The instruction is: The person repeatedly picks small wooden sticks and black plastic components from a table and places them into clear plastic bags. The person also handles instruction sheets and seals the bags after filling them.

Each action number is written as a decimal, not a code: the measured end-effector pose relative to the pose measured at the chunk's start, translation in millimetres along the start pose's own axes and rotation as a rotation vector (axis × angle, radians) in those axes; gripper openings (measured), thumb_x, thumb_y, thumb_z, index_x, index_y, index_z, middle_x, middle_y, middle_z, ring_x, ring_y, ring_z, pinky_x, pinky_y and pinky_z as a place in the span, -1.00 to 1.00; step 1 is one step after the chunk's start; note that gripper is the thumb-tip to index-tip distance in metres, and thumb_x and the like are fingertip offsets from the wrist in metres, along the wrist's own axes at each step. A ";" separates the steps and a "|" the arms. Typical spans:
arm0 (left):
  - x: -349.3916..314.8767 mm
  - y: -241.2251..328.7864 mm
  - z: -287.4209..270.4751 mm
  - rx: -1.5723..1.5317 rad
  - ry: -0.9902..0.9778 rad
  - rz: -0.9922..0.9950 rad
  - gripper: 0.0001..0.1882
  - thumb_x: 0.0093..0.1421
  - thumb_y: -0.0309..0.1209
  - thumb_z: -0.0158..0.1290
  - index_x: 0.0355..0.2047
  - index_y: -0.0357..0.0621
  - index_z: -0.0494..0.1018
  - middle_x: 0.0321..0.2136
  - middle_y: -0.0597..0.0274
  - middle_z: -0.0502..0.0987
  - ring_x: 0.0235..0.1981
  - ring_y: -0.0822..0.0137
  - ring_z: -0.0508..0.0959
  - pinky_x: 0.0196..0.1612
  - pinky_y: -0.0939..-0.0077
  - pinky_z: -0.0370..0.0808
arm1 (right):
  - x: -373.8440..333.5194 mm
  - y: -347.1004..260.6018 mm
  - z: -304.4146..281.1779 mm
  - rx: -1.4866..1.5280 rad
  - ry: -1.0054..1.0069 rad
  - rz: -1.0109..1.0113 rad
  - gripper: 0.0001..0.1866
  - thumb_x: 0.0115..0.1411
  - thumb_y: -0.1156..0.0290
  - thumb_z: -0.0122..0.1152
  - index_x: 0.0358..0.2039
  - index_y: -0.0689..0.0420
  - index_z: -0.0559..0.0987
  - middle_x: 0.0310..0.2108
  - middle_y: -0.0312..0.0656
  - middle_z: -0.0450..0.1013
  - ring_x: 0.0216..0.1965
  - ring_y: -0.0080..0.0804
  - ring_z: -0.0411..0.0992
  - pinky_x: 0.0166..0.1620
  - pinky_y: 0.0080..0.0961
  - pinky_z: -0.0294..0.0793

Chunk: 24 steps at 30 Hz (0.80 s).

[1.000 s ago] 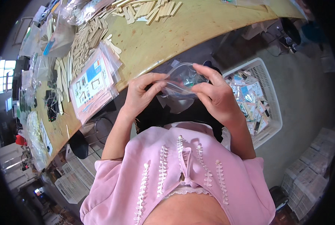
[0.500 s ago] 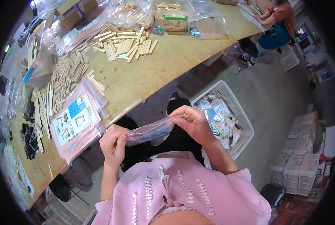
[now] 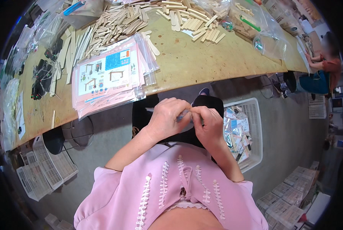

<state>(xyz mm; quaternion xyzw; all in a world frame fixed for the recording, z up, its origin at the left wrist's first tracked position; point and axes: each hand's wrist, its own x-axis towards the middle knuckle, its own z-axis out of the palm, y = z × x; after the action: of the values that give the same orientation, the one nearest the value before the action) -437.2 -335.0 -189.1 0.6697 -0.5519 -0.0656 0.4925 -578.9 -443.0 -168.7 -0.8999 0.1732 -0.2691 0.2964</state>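
Note:
Above my lap, my left hand point(image 3: 167, 119) and my right hand point(image 3: 208, 125) have come close together, fingers pinched on a clear plastic zip bag point(image 3: 183, 114). Only a small bit of the bag shows between the fingers; the rest is hidden behind the hands. On the table edge just beyond my left hand lies a stack of filled plastic bags point(image 3: 106, 78) with pink printed cards inside. A crate point(image 3: 257, 134) of white plastic, full of packed bags, stands on the floor beside my right arm.
Wooden sticks point(image 3: 119, 25) are heaped on the table point(image 3: 171, 69), with more blocks point(image 3: 202, 25) to their right. Black wired parts point(image 3: 42, 78) lie at the left. A stool point(image 3: 54, 140) and pale crates point(image 3: 48, 168) stand below. Another person point(image 3: 327, 67) sits at far right.
My hands have drawn together from the two ends of the bag, which was stretched between them. The view has turned, so the table and crate appear shifted.

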 end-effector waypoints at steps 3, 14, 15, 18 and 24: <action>-4.2 -1.0 3.6 0.053 -0.053 0.047 -0.85 0.01 -0.50 0.28 -0.50 -0.06 0.49 -0.56 0.24 0.52 -0.50 0.15 0.52 -0.39 0.23 0.38 | -7.5 12.3 -5.1 0.027 -0.052 0.029 -0.94 0.23 0.55 0.29 -0.30 0.09 0.61 -0.42 -0.15 0.59 -0.39 -0.08 0.55 -0.27 -0.26 0.47; 1.3 8.6 3.6 0.085 -0.189 0.204 -0.87 -0.08 -0.46 0.24 -0.60 -0.05 0.46 -0.62 0.26 0.40 -0.47 0.18 0.48 -0.39 0.26 0.34 | -40.6 62.6 -93.0 0.321 0.001 0.438 -0.94 0.32 0.63 0.21 -0.25 0.27 0.63 -0.35 -0.25 0.60 -0.26 -0.55 0.55 -0.12 -0.55 0.52; 2.5 8.9 3.7 0.068 -0.192 0.212 -0.86 -0.08 -0.46 0.24 -0.60 -0.04 0.46 -0.61 0.27 0.40 -0.46 0.18 0.48 -0.38 0.27 0.34 | -56.3 76.7 -107.2 0.349 0.063 0.568 -0.92 0.31 0.64 0.20 -0.24 0.25 0.63 -0.34 -0.28 0.58 -0.25 -0.53 0.55 -0.11 -0.55 0.52; 4.9 6.9 -9.9 0.122 -0.126 0.228 -0.85 -0.12 -0.50 0.23 -0.58 -0.06 0.45 -0.58 0.22 0.40 -0.48 0.15 0.47 -0.40 0.27 0.36 | -101.0 114.6 -149.7 0.213 0.229 0.645 -0.95 0.36 0.62 0.19 -0.21 0.26 0.59 -0.32 -0.37 0.50 -0.25 -0.64 0.45 -0.13 -0.64 0.46; 8.2 -28.1 -88.6 0.572 0.363 -0.146 -0.72 0.08 -0.26 0.36 -0.33 -0.12 0.54 -0.43 0.17 0.54 -0.37 0.05 0.53 -0.23 0.17 0.50 | -167.8 147.6 -210.6 -0.418 0.213 0.848 -0.86 0.43 0.46 0.15 -0.13 0.27 0.58 -0.22 -0.11 0.60 -0.18 -0.34 0.58 -0.03 -0.44 0.53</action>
<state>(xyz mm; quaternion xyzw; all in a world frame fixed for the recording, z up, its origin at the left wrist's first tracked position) -359.2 -292.2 -161.1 0.8190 -0.4020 0.1770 0.3692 -858.4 -569.4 -182.2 -0.7576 0.6046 -0.1746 0.1735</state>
